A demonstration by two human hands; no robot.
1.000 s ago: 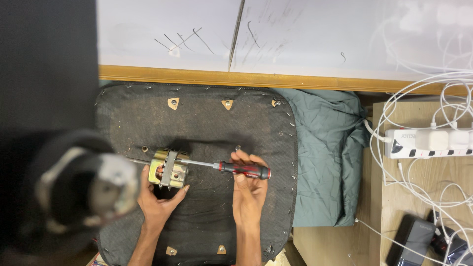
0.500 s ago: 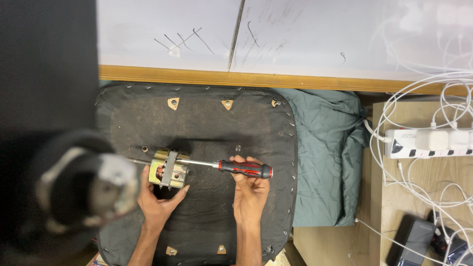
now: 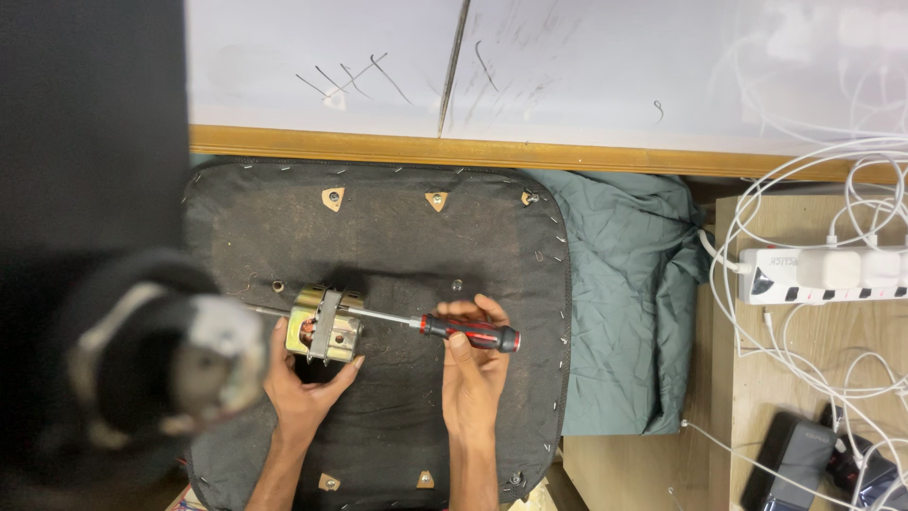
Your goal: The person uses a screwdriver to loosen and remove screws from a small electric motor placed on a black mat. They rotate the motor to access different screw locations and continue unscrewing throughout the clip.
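A small brass-coloured electric motor point(image 3: 323, 327) with a grey metal bracket lies on an upturned black seat pad point(image 3: 397, 237). My left hand point(image 3: 301, 383) cups the motor from the near side, fingers touching its body. My right hand point(image 3: 470, 364) grips the red and black handle of a screwdriver point(image 3: 470, 334). Its long steel shaft runs left across the top of the motor, and the tip pokes out past the motor's left side.
A blurred dark round object point(image 3: 161, 364) fills the near left. Rumpled green cloth point(image 3: 624, 303) lies right of the pad. A white power strip point(image 3: 823, 274) with tangled white cables sits on a wooden surface at right. A white board point(image 3: 567, 66) with a wooden edge lies behind.
The screwdriver handle has shifted slightly under my right fingers; the motor and my left hand stay in the same place.
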